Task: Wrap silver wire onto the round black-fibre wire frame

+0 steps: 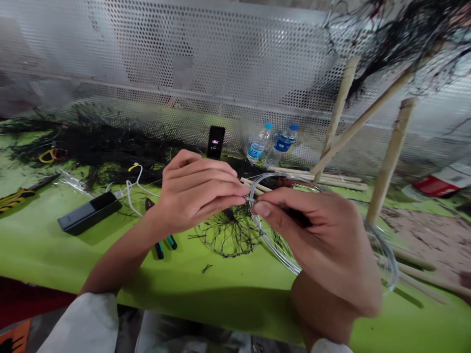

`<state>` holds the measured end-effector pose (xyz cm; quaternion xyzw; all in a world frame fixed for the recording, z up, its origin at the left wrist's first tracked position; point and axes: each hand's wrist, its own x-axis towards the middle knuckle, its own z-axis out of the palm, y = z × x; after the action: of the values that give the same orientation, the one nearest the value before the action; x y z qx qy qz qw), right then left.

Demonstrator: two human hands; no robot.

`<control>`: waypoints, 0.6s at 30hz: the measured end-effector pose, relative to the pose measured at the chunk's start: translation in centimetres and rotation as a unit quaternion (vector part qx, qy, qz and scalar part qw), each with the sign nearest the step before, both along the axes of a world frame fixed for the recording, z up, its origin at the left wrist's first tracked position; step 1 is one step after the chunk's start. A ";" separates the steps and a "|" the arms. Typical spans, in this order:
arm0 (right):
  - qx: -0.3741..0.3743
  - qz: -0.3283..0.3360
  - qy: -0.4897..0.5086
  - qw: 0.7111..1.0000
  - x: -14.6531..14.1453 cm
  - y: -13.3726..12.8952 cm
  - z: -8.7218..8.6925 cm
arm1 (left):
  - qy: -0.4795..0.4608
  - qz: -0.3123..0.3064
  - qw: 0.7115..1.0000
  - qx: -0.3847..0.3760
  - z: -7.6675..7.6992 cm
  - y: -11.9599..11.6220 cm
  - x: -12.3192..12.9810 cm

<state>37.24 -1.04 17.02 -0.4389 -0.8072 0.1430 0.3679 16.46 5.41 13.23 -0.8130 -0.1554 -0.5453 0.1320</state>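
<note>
My left hand (202, 189) and my right hand (320, 235) meet fingertip to fingertip above the green table (147, 289). My right thumb and forefinger pinch a clear tube (281, 255), which loops behind and below that hand in a large coil. The fingers of my left hand are pressed together at a small piece by the tube; what exactly they hold is too small to tell. Beneath the hands lies a round net of dark wire (230, 238). Pliers with black and teal handles (171, 241) are partly hidden behind my left forearm.
A black power bank (90, 213) with a white cable lies left, near yellow-black pliers (16, 198) and scissors (51, 156). Dark fibres (99, 147), a phone (216, 142) and two bottles (259, 144) (283, 144) are behind. Wooden poles (392, 159) stand right.
</note>
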 end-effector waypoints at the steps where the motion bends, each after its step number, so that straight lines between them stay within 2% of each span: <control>1: -0.001 0.000 -0.001 1.000 0.0 0.0 0.0 | -0.007 -0.003 1.000 -0.015 0.0 0.0 0.1; 6: -0.009 0.007 -0.003 1.000 0.1 0.2 0.1 | -0.022 -0.016 0.999 -0.029 0.0 0.0 0.3; 12: -0.012 0.013 -0.008 1.000 0.1 0.1 0.3 | -0.024 0.007 0.996 0.086 -0.2 0.3 -0.2; 18: -0.021 0.016 -0.011 1.000 0.1 0.0 0.3 | 0.024 0.022 0.988 0.149 -0.1 0.6 -0.8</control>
<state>37.38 -1.00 17.32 -0.4348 -0.8153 0.1606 0.3472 15.70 5.99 13.15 -0.7933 -0.0867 -0.5402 0.2670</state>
